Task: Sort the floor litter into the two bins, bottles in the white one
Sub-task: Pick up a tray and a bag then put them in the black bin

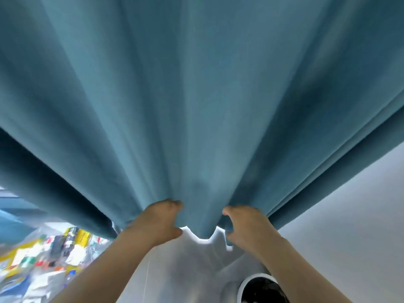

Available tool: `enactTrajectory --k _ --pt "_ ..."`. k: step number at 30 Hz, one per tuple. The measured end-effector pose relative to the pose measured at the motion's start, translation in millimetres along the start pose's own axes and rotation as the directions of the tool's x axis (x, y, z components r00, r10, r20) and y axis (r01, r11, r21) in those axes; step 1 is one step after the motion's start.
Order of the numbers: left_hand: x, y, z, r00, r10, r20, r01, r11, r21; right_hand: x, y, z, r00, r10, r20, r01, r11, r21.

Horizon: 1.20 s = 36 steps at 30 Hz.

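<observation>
The white-rimmed bin (256, 276), round and dark inside, sits below the grip and a little to the right of it, tucked just under the person's right forearm; only part of its mouth shows, and what lies in it is too dark to make out. No bottle is in either hand. Both hands are clenched on the bottom edge of a blue curtain (196, 106). The left hand (159, 221) has a fold bunched between curled fingers and thumb. The right hand (244, 226), close beside it, has its fingers hooked over another fold. Between the two hands the hem sags in a short scallop, with a bright strip of light just beneath it. Above the grip the cloth fans out in long pleats and fills most of the view. Down and to the left of the left forearm is a blurred jumble of coloured packets (54, 254), yellow, red, green and white, too smeared to tell apart. To the right of the grip runs a plain pale surface (349, 215).
</observation>
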<state>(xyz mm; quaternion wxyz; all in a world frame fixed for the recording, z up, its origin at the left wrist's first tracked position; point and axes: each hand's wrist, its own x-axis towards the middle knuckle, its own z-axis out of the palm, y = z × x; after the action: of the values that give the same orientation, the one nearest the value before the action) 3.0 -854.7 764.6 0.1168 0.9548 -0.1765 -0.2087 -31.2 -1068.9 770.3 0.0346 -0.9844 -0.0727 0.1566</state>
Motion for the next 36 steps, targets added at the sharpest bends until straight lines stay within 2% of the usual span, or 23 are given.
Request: enactTrajectory --k 9,18,25,36 --pt "-111 -149 -16 0.947 -0.311 -0.086 0.305 0.949 -0.076 58 -180 -15 0.951 -0.296 0.093 0.306 0.944 -0.122" --pt "-222 -263 0 0.835 -0.545 -0.071 0.526 0.830 -0.185 69 -352 -3 0.826 -0.529 0.192 0.558 0.814 -0.160" --pt "-273 -307 17 0.718 -0.692 -0.069 0.648 0.702 -0.295 83 -433 12 0.716 -0.646 0.267 0.698 0.680 -0.227" --pt "-299 -367 20 0.532 -0.846 0.018 0.778 0.480 -0.405 130 -520 19 0.531 -0.768 0.358 0.846 0.499 -0.187"
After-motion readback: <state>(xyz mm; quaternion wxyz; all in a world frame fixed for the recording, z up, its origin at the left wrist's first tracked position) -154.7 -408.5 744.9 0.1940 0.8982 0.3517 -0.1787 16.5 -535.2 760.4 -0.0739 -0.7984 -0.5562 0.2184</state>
